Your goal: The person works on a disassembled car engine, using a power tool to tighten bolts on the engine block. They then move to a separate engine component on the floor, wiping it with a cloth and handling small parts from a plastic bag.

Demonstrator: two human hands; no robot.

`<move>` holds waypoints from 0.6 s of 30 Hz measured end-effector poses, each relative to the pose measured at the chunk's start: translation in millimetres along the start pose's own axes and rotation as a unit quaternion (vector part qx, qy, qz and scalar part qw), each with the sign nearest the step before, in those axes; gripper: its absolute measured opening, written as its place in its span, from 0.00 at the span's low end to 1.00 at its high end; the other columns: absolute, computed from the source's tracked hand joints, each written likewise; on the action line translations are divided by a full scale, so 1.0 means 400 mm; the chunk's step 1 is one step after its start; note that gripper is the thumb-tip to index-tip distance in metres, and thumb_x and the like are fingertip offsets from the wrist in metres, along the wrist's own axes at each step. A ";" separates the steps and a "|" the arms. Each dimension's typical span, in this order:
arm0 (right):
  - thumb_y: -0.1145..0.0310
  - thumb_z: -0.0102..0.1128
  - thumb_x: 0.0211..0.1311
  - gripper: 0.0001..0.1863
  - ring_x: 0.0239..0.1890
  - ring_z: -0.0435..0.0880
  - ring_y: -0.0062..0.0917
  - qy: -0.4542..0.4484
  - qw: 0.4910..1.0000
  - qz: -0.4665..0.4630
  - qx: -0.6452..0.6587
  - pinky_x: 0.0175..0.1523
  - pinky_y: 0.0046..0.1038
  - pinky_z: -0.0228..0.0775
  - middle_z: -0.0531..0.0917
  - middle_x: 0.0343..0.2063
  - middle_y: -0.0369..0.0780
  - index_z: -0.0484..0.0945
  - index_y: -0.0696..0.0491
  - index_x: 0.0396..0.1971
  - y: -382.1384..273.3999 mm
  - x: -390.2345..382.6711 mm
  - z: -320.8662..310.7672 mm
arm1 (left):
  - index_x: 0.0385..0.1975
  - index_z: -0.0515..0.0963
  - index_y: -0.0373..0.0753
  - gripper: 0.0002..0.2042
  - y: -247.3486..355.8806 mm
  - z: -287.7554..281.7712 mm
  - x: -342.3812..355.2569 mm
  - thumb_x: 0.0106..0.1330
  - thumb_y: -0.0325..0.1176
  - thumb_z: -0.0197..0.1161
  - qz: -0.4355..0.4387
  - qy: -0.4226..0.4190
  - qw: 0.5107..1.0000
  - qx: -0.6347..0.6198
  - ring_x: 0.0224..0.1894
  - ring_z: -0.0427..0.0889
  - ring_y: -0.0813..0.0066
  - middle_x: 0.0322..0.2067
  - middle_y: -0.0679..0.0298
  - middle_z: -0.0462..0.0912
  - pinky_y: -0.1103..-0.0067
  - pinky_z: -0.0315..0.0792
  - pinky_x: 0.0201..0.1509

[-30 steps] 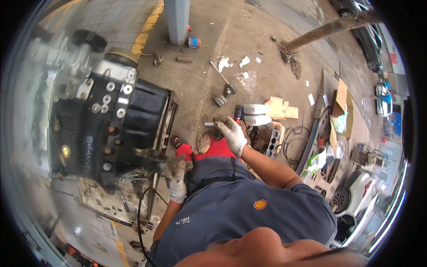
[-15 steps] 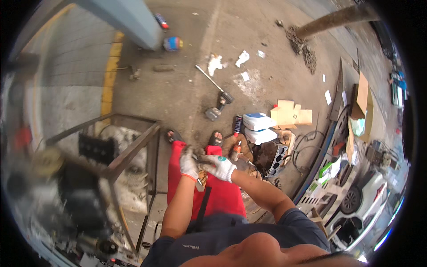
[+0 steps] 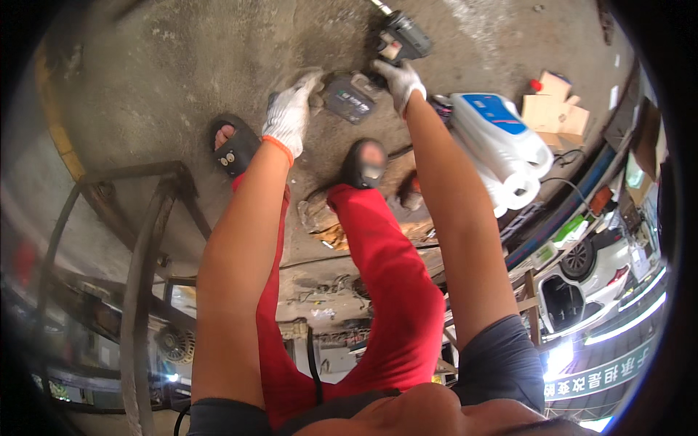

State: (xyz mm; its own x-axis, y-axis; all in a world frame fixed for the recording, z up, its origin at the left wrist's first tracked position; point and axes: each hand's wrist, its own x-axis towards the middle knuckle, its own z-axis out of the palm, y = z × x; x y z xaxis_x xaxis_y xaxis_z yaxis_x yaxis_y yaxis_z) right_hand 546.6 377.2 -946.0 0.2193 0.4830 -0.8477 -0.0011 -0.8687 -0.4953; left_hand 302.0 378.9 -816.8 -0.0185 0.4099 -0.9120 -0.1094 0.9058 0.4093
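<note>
My right hand [image 3: 402, 83], in a white knit glove, has its fingers round the handle of a cordless impact wrench [image 3: 407, 36]. The tool lies on the concrete floor, its battery pack [image 3: 350, 98] towards my feet, and a long metal shaft runs out at the top edge of the view. My left hand [image 3: 291, 112], in a white glove with an orange cuff, is just left of the battery pack. Its fingers look closed, with a greyish thing showing at both sides of them, too blurred to name.
White plastic jugs [image 3: 494, 138] with a blue label stand right of my right forearm. Flattened cardboard [image 3: 556, 112] lies beyond them. A metal frame [image 3: 145, 240] rises at the left. My sandals [image 3: 366, 166] are close below the tool.
My hands were together over my lap; now they are apart and reach forward to the floor. My right hand has taken hold of the impact wrench. The view has moved closer to the floor.
</note>
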 end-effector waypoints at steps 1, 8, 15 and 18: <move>0.65 0.73 0.58 0.26 0.44 0.84 0.25 0.087 0.996 0.024 0.002 0.49 0.32 0.76 0.86 0.43 0.41 0.75 0.59 0.53 -0.005 0.022 0.038 | 0.57 0.81 0.38 0.23 0.007 0.000 0.026 0.71 0.48 0.58 0.035 -0.010 0.999 0.005 0.58 0.79 0.70 0.56 0.59 0.82 0.77 0.67 0.64; 0.67 0.72 0.51 0.23 0.40 0.84 0.29 0.053 0.988 0.002 0.148 0.46 0.33 0.79 0.84 0.41 0.43 0.76 0.58 0.46 0.012 -0.278 0.044 | 0.65 0.74 0.36 0.34 0.059 0.048 0.063 0.70 0.60 0.57 -0.003 0.004 0.993 0.115 0.61 0.76 0.64 0.64 0.54 0.76 0.71 0.68 0.65; 0.70 0.73 0.58 0.27 0.44 0.82 0.23 -0.015 0.993 -0.056 0.104 0.51 0.29 0.78 0.84 0.45 0.39 0.75 0.58 0.56 -0.017 -0.772 0.024 | 0.61 0.76 0.33 0.28 0.135 0.249 -0.163 0.72 0.51 0.58 -0.128 -0.013 0.990 0.049 0.61 0.76 0.62 0.59 0.52 0.79 0.71 0.66 0.66; 0.67 0.74 0.57 0.25 0.44 0.81 0.24 -0.083 0.988 0.034 0.125 0.50 0.31 0.78 0.84 0.43 0.40 0.77 0.58 0.53 -0.097 -0.839 0.000 | 0.58 0.78 0.32 0.25 0.052 0.214 -0.183 0.72 0.48 0.58 -0.043 -0.079 0.993 0.079 0.55 0.80 0.63 0.54 0.53 0.82 0.68 0.71 0.60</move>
State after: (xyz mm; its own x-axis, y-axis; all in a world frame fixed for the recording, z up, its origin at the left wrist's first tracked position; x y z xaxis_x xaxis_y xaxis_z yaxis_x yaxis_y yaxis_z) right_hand 472.9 249.0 -642.3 0.0481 0.4534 -0.8900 -0.2565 -0.8555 -0.4497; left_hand 386.0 376.8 -739.2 0.1426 0.3313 -0.9327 0.0529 0.9384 0.3414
